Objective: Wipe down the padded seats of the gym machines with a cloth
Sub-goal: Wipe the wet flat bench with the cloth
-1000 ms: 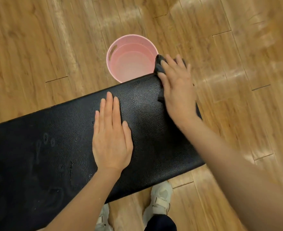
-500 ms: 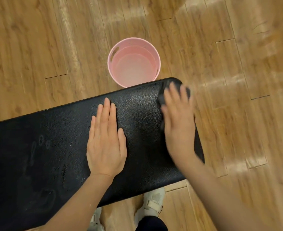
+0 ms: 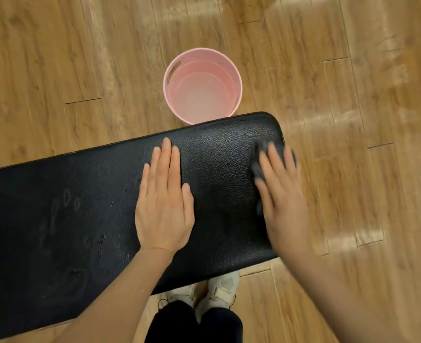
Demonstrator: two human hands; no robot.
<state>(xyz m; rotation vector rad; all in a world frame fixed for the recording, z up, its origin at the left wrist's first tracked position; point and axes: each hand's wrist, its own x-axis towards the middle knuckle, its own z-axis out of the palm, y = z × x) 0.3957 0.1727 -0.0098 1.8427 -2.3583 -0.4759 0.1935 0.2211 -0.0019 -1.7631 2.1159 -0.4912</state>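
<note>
Pressing my right hand [image 3: 282, 194] flat on the dark cloth [image 3: 256, 167], I have it at the right end of the black seat [image 3: 80, 219], fingers spread and blurred. My left hand [image 3: 163, 209] lies open, palm down, mid-seat. A pink bucket [image 3: 202, 86] stands on the floor [image 3: 56, 58] just beyond.

The seat [image 3: 85, 214] under my palms is black padding covered in pebbled, leather-look vinyl, with a soft sheen toward the upper right and dull smears and drying droplets toward the lower left. The cloth [image 3: 257, 167] beneath my right hand [image 3: 285, 196] looks dark grey, soft and matt, though it is blurred. The bucket [image 3: 237, 78] at upper centre is smooth pink plastic, slightly glossy. The floor [image 3: 56, 58] is wood-grain planking, polished enough to throw pale glare streaks.
</note>
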